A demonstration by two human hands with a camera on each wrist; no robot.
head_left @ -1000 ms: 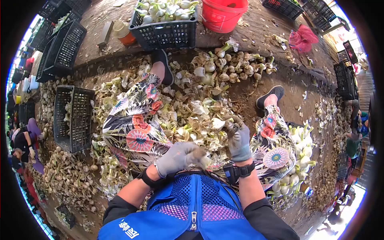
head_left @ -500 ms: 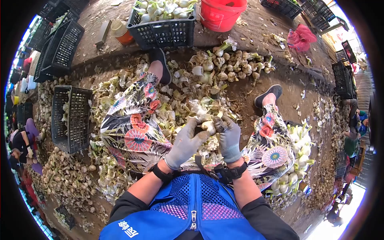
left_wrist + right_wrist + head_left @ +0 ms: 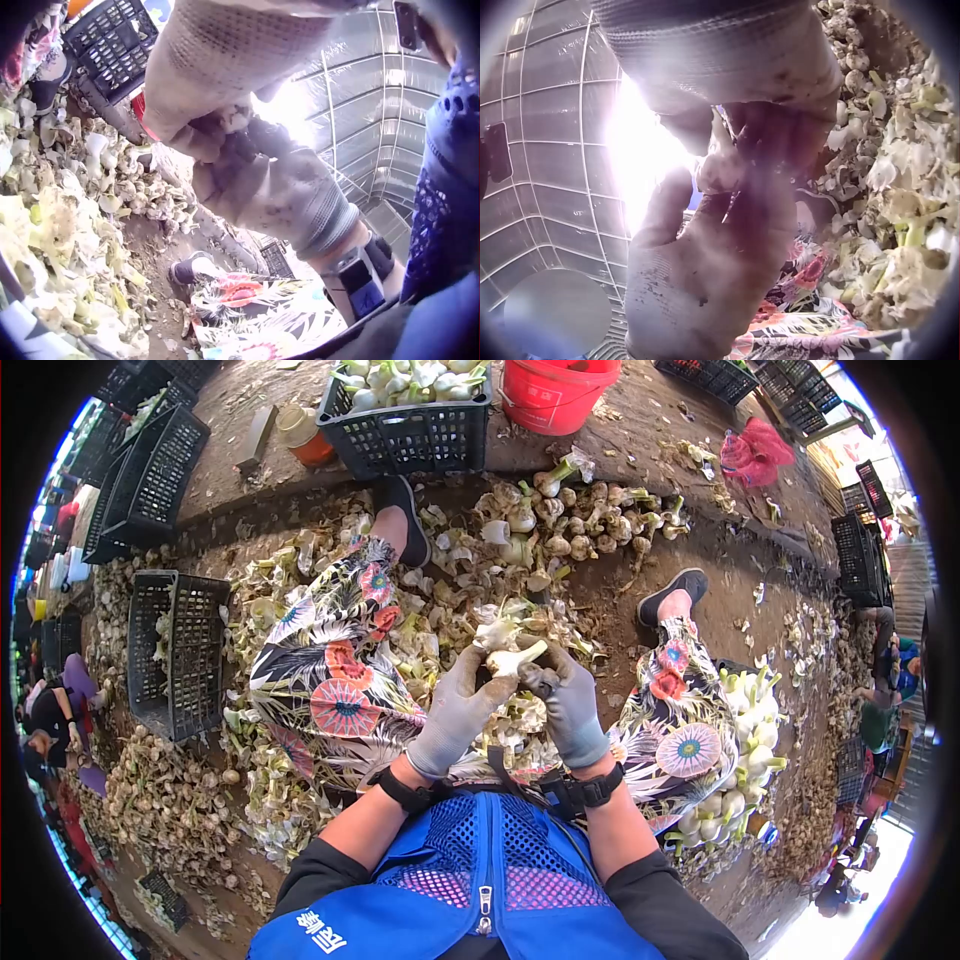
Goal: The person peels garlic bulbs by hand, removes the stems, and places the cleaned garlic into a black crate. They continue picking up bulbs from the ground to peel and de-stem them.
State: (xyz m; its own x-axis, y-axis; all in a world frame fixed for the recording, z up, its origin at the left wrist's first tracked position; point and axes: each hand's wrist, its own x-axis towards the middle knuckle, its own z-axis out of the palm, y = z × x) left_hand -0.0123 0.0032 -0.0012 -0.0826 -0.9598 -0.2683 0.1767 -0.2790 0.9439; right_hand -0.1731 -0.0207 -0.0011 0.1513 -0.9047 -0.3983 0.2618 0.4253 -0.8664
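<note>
Both hands wear grey-white work gloves with dirt-darkened fingers and meet in front of the lap. Between them is a pale garlic bulb [image 3: 505, 662], its short stem pointing right and away from the body. My left hand [image 3: 455, 705] grips the bulb from the left with thumb and fingers. From the right, my right hand [image 3: 575, 710] pinches at the bulb and its skin beside the stem. In the right wrist view the bulb [image 3: 718, 171] shows between both gloves; in the left wrist view the hands mostly hide it.
Peeled skins [image 3: 440, 625] cover the ground between the legs. Beyond them lies a heap of untrimmed garlic [image 3: 600, 525]. A black crate [image 3: 400, 440] of cleaned bulbs and a red bucket [image 3: 555, 400] stand ahead. Cleaned garlic [image 3: 745, 740] is piled by the right thigh, another crate [image 3: 180, 655] at left.
The left hand, earlier low near the waist, has moved forward and right to meet the right hand. The bulb is now held between both, turned so its stem points right.
</note>
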